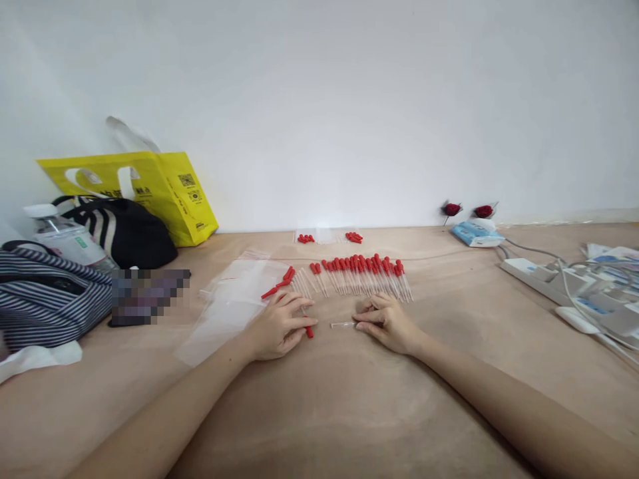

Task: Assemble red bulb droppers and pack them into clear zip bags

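Note:
My left hand (282,324) is closed, with a red rubber dropper bulb (309,330) at its fingertips, low over the table. Facing it, my right hand (383,324) pinches one end of a clear glass dropper tube (342,324), which points left toward the bulb. A small gap separates the tube from the bulb. Behind both hands lies a row of glass droppers with red bulbs (367,266). Bare glass tubes (301,283) lie at the row's left end. Several loose red bulbs (283,283) are just beyond my left hand.
Clear plastic bags (224,313) lie left of my left hand. Two small bags of red bulbs (305,238) are near the wall. On the left are a yellow bag (184,199), a bottle (72,239) and a striped pouch (54,293). A power strip (544,279) with cables sits right.

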Available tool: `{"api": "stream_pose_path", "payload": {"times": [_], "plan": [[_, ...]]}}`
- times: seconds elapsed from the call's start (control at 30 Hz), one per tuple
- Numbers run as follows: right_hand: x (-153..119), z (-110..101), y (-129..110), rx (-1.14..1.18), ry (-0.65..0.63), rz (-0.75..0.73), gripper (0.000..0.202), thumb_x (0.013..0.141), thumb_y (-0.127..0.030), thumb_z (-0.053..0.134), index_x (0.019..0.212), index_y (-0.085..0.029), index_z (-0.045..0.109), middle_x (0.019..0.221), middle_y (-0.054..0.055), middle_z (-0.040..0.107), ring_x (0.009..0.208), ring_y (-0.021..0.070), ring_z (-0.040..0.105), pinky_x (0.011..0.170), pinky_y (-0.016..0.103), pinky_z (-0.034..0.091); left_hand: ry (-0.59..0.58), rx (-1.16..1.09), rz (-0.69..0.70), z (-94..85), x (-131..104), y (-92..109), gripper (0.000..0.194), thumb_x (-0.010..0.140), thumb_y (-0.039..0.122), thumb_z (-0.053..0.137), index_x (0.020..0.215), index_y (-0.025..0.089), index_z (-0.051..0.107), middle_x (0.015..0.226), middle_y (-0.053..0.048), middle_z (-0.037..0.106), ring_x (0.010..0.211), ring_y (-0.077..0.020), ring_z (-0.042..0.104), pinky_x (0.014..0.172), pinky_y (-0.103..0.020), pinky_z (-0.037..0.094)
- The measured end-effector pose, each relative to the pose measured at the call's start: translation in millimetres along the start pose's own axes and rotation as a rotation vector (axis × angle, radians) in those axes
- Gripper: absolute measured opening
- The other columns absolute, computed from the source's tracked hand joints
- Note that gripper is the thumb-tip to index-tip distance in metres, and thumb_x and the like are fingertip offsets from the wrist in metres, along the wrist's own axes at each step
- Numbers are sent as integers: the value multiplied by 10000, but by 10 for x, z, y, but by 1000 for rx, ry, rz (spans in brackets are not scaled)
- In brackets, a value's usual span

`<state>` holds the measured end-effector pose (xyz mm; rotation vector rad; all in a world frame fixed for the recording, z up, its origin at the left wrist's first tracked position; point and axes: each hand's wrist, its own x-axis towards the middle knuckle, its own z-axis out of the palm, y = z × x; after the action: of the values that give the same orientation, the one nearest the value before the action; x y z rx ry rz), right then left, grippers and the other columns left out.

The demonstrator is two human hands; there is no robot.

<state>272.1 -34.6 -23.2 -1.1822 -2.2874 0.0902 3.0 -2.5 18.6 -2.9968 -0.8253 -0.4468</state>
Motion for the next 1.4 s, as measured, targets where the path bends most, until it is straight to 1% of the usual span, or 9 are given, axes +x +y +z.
{"api": "stream_pose_path", "payload": {"times": [0.1, 0.2, 0.37, 0.5, 0.6, 0.87, 1.13, 1.27, 1.4], "plan": [[-4, 29, -22, -12, 27, -10, 149, 797, -315, 541, 848, -268, 673, 842, 32, 605, 802, 161, 508, 717, 313, 352, 23, -53, -19, 44, 13, 34, 213, 806, 217, 475, 908, 286, 648, 1076, -40, 589, 1056, -225, 463, 914, -409, 300], [-11, 12, -72, -17, 36, -7, 152, 812, -286, 514, 795, -228, 653, 840, 44, 609, 802, 168, 504, 716, 314, 351, 76, -82, -61, 95, 35, 115, 186, 828, 230, 452, 863, 255, 633, 966, -31, 627, 1000, -202, 495, 898, -386, 299], [-33, -26, -161, 33, 60, 51, 169, 845, -242, 432, 811, -188, 588, 822, 49, 623, 791, 164, 531, 777, 340, 327, 146, -88, -161, 165, 71, 262, 131, 820, 229, 453, 842, 210, 580, 821, -12, 631, 844, -170, 536, 858, -369, 304], [-50, 2, -198, 68, 72, 74, 163, 850, -232, 402, 829, -195, 559, 750, 17, 630, 669, 132, 545, 871, 381, 267, 202, -106, -211, 217, 80, 273, 122, 821, 241, 455, 862, 201, 564, 845, -19, 639, 806, -166, 547, 841, -370, 301], [-56, 33, -213, 77, 86, 88, 154, 848, -226, 400, 844, -199, 551, 737, 1, 632, 613, 113, 533, 891, 388, 244, 208, -131, -197, 241, 80, 251, 155, 837, 240, 444, 919, 212, 572, 862, -16, 651, 819, -163, 557, 846, -370, 291], [-55, 53, -242, 84, 139, 91, 145, 845, -217, 411, 827, -190, 552, 695, -7, 625, 589, 103, 525, 856, 358, 263, 218, -135, -174, 261, 88, 248, 158, 835, 211, 460, 919, 207, 594, 807, -6, 656, 801, -152, 561, 845, -373, 277], [-48, 108, -273, 89, 156, -63, 196, 850, -202, 444, 968, -194, 601, 804, 29, 657, 650, 110, 533, 740, 310, 284, 265, -194, -261, 302, 98, 242, 157, 835, 271, 474, 780, 204, 605, 728, 18, 662, 710, -146, 567, 786, -351, 300], [-49, 138, -293, 96, 152, -73, 188, 843, -216, 470, 955, -185, 618, 732, 17, 642, 614, 103, 509, 712, 300, 272, 277, -232, -295, 327, 108, 250, 172, 841, 270, 459, 771, 201, 600, 710, 21, 659, 704, -147, 565, 774, -344, 308], [-54, 109, -307, 81, 127, -103, 194, 847, -212, 465, 944, -190, 632, 681, 8, 619, 611, 100, 499, 696, 297, 249, 285, -230, -266, 331, 104, 265, 155, 839, 249, 458, 781, 198, 593, 760, 18, 666, 732, -142, 570, 812, -356, 288]]}}
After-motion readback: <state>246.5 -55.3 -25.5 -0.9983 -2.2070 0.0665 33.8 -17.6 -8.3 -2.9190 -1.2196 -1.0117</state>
